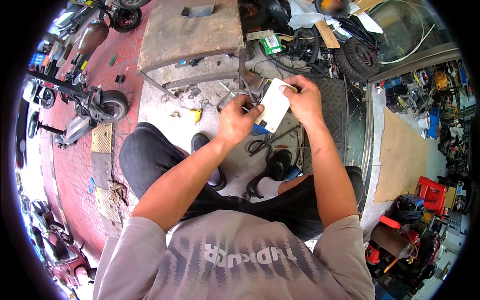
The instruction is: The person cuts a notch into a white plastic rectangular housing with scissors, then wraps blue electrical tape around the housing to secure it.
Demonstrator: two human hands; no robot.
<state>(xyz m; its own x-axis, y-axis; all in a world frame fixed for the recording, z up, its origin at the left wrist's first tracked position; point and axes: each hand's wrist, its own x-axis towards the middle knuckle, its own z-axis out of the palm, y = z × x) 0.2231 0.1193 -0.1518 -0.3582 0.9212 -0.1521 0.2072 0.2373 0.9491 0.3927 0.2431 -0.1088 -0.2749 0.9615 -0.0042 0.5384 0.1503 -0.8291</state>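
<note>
A flat white rectangular piece (274,104), with a small dark square near its lower end, is held up in front of me at a tilt. My left hand (237,119) pinches its lower left edge between thumb and fingers. At its upper right end, my right hand (304,101) grips it, thumb on the face and fingers curled behind. Something blue shows just under the piece, too covered to make out. On the ground below lie a black-handled tool (257,146), a small red-handled tool (281,146) and wrenches (300,155).
A worn wooden table (190,37) stands ahead. Left of my feet lies a yellow-handled tool (197,115). Tyres (357,57), cables and a green box (271,44) crowd the far right. A scooter (107,107) stands left on red paving; a red stool (431,195) is at right.
</note>
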